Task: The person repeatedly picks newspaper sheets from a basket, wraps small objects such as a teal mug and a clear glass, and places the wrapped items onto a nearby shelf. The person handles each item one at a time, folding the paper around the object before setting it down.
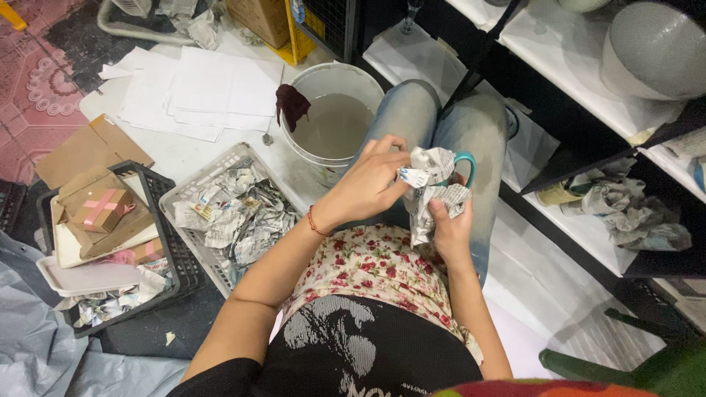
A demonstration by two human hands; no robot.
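Seated person's left hand (371, 184) and right hand (450, 229) both grasp a teal-handled mug (462, 170) over the lap, still mostly wrapped in crumpled newspaper (430, 192); discarded paper fills the grey basket (193, 192) left.

Pink patterned floor tile (33, 88) top left, white sheets (198, 92) spread across the floor, dark metal shelving (588, 110) with white boards right.

Black printed top, floral apron, faded jeans (red thread bracelet (315, 220) on left wrist).
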